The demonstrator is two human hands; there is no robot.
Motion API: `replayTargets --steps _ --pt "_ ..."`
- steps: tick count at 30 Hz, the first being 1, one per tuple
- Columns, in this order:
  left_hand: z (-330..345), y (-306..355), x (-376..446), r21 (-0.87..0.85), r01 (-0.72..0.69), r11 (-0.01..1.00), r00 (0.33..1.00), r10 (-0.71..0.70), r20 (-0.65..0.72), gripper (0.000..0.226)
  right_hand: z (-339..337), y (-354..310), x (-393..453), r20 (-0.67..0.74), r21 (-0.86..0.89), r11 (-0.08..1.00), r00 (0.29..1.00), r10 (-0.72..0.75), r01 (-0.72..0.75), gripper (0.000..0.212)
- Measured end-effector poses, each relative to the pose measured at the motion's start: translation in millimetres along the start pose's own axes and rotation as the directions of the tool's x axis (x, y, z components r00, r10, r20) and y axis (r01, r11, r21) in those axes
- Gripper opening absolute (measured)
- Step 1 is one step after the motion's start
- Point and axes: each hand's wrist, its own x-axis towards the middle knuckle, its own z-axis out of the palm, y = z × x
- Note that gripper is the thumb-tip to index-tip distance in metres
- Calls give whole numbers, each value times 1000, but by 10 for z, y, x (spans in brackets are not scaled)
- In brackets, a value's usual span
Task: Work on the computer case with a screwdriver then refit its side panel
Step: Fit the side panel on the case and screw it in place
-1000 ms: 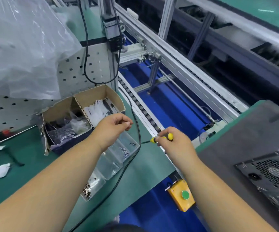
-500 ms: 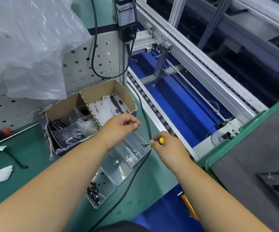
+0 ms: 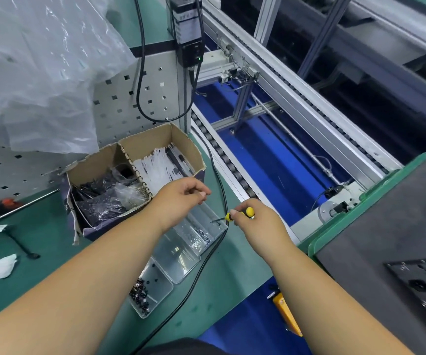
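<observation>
My right hand [image 3: 256,221] grips a small yellow-and-black screwdriver [image 3: 240,214], its thin tip pointing left over a clear plastic screw tray [image 3: 178,262]. My left hand [image 3: 178,198] hovers just left of the tip, above the tray, fingers curled with thumb and forefinger pressed together; whether a screw sits between them cannot be made out. The black computer case [image 3: 424,283] shows only its vented rear corner at the lower right, lying on a dark grey mat [image 3: 386,226].
A cardboard box [image 3: 155,144] holds cable ties and bagged parts behind the tray. A black cable [image 3: 206,257] runs across the green bench. A roller conveyor [image 3: 296,103] lies beyond. A yellow button box [image 3: 287,313] hangs below the bench edge. A plastic sheet [image 3: 40,67] covers the upper left.
The view has swung left and down, so the case slid toward the right edge. My right hand with the screwdriver moved closer to my left hand over the tray.
</observation>
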Motion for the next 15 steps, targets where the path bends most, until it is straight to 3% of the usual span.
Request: replayTargets --steps 7,15 --pt "168 117 -51 17 1 1000 999 0 -42 18 -465 -152 -262 -93 322 945 995 -24 53 7" --pt "746 616 -210 -299 123 946 989 -92 117 23 -1128 -72 -771 -241 508 848 970 -31 153 8"
